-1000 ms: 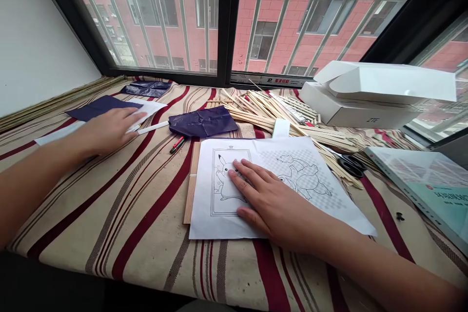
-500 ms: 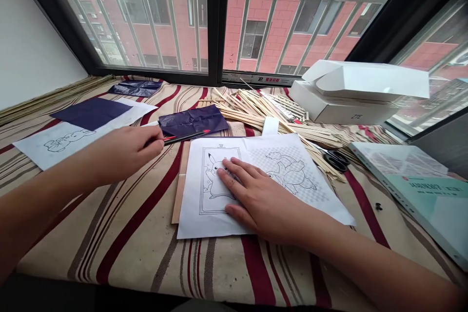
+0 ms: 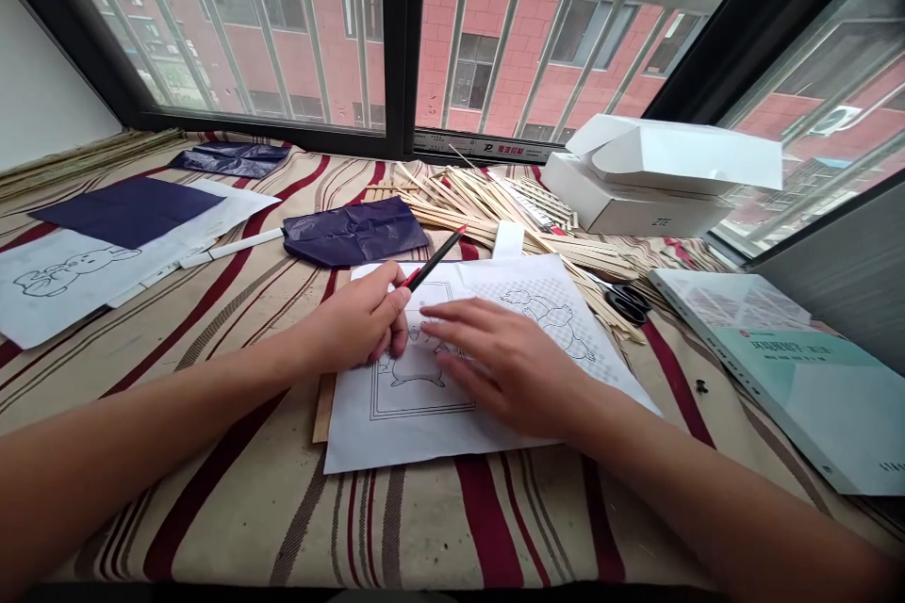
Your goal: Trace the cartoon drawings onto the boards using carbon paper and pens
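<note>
My left hand (image 3: 357,322) is shut on a black-and-red pencil (image 3: 435,259), whose tip points up and away from me, and the hand rests over the upper left of a white sheet (image 3: 424,429). The sheet carries a printed cartoon outline in a rectangular frame (image 3: 422,388), partly hidden by both hands. My right hand (image 3: 501,363) lies spread on the sheet's middle, its fingertips close to my left hand. It holds nothing. A second, dotted outline (image 3: 548,320) shows at the sheet's upper right.
A wooden strip (image 3: 325,407) lies under the sheet's left edge. Dark blue carbon paper (image 3: 353,231) lies beyond it, with more sheets at left (image 3: 127,212). Bamboo sticks (image 3: 495,217), black scissors (image 3: 626,304), white boxes (image 3: 629,207) and a book (image 3: 770,363) lie on the striped cloth (image 3: 424,528).
My left hand has picked up the pencil and moved right from the left-hand papers onto the sheet. My right hand has lifted slightly and shifted right, and the view has tilted.
</note>
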A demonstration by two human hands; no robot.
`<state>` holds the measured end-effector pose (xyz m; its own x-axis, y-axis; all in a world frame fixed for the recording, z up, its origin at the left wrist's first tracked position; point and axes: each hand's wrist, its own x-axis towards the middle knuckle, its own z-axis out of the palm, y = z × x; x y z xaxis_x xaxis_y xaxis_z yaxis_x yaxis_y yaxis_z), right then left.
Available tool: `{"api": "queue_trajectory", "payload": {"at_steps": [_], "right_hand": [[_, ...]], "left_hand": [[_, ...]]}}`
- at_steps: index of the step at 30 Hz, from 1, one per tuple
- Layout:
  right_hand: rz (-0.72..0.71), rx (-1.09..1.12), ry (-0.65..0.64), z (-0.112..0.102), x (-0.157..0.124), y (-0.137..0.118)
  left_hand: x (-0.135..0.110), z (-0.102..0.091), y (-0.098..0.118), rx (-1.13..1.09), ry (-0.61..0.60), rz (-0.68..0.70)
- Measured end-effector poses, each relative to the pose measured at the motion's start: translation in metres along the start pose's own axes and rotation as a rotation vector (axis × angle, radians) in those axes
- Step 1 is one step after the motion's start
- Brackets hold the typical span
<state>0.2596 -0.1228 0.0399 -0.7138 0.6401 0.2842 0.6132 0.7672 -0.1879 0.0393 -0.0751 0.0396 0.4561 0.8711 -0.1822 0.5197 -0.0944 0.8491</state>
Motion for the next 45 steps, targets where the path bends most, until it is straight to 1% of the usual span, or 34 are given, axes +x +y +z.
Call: {"api": "queue_trajectory", "payload": {"at_steps": [2, 3, 4, 6, 9, 11, 12, 13, 14, 15, 16, 18, 20, 21, 22, 23, 24, 25, 27, 29, 32, 33, 34, 36, 39, 40, 45], "right_hand": [[-0.016, -0.073, 0.148, -0.003, 0.013, 0.005], [-0.039, -0.138, 0.151, -0.003, 0.022, 0.007], [-0.077, -0.201, 0.122, -0.003, 0.032, 0.010], [-0.167, -0.295, -0.013, 0.001, 0.049, 0.016], [-0.145, -0.372, -0.101, 0.002, 0.060, 0.030], [-0.094, -0.351, -0.076, -0.010, 0.056, 0.039], [-0.066, -0.304, -0.012, -0.019, 0.052, 0.042], [-0.036, -0.226, 0.101, -0.031, 0.048, 0.044], [-0.011, -0.103, 0.253, -0.043, 0.044, 0.044], [0.038, 0.074, 0.404, -0.055, 0.041, 0.043], [0.060, 0.265, 0.517, -0.064, 0.038, 0.041], [0.112, 0.592, 0.579, -0.073, 0.038, 0.033], [0.228, 0.880, 0.547, -0.064, 0.039, 0.026], [0.292, 1.012, 0.481, -0.054, 0.041, 0.024], [0.326, 1.126, 0.445, -0.042, 0.042, 0.022], [0.345, 1.195, 0.355, -0.028, 0.042, 0.022], [0.372, 1.214, 0.272, -0.015, 0.043, 0.023], [0.385, 1.204, 0.254, -0.002, 0.042, 0.024], [0.396, 1.221, 0.244, 0.019, 0.040, 0.029], [0.421, 1.292, 0.292, 0.031, 0.038, 0.035], [0.449, 1.402, 0.366, 0.035, 0.034, 0.041], [0.454, 1.421, 0.381, 0.035, 0.033, 0.042], [0.461, 1.430, 0.396, 0.035, 0.033, 0.042], [0.464, 1.422, 0.437, 0.034, 0.034, 0.042], [0.455, 1.373, 0.527, 0.035, 0.035, 0.039], [0.455, 1.365, 0.538, 0.034, 0.035, 0.039], [0.475, 1.430, 0.465, 0.032, 0.034, 0.037]], "left_hand": [[-0.001, -0.003, 0.000, 0.062, 0.008, 0.032], [-0.001, -0.003, 0.001, 0.104, 0.014, 0.052], [-0.001, -0.003, 0.001, 0.143, 0.015, 0.066], [0.000, -0.002, 0.000, 0.189, 0.004, 0.077], [0.000, -0.002, 0.001, 0.189, -0.010, 0.067], [-0.002, -0.005, 0.002, 0.186, -0.044, 0.071], [-0.003, -0.007, 0.003, 0.204, -0.068, 0.079], [-0.005, -0.008, 0.003, 0.245, -0.096, 0.089], [-0.007, -0.009, 0.004, 0.309, -0.123, 0.099], [-0.009, -0.010, 0.004, 0.390, -0.147, 0.109], [-0.012, -0.009, 0.005, 0.480, -0.164, 0.127], [-0.017, -0.003, 0.005, 0.660, -0.196, 0.192], [-0.021, 0.006, 0.004, 0.845, -0.187, 0.290], [-0.022, 0.011, 0.003, 0.931, -0.171, 0.326], [-0.023, 0.015, 0.003, 0.997, -0.158, 0.359], [-0.024, 0.019, 0.002, 1.042, -0.149, 0.392], [-0.024, 0.021, 0.001, 1.068, -0.139, 0.428], [-0.024, 0.022, 0.000, 1.078, -0.127, 0.461], [-0.024, 0.020, -0.002, 1.073, -0.091, 0.503], [-0.023, 0.015, -0.005, 1.042, -0.107, 0.499], [-0.022, 0.002, -0.011, 0.966, -0.264, 0.424], [-0.022, -0.003, -0.012, 0.944, -0.304, 0.389], [-0.021, -0.007, -0.014, 0.928, -0.318, 0.359], [-0.019, -0.016, -0.016, 0.909, -0.312, 0.327], [-0.014, -0.026, -0.017, 0.888, -0.303, 0.325], [-0.012, -0.028, -0.018, 0.885, -0.298, 0.319], [-0.006, -0.031, -0.025, 0.933, -0.259, 0.275]]}}
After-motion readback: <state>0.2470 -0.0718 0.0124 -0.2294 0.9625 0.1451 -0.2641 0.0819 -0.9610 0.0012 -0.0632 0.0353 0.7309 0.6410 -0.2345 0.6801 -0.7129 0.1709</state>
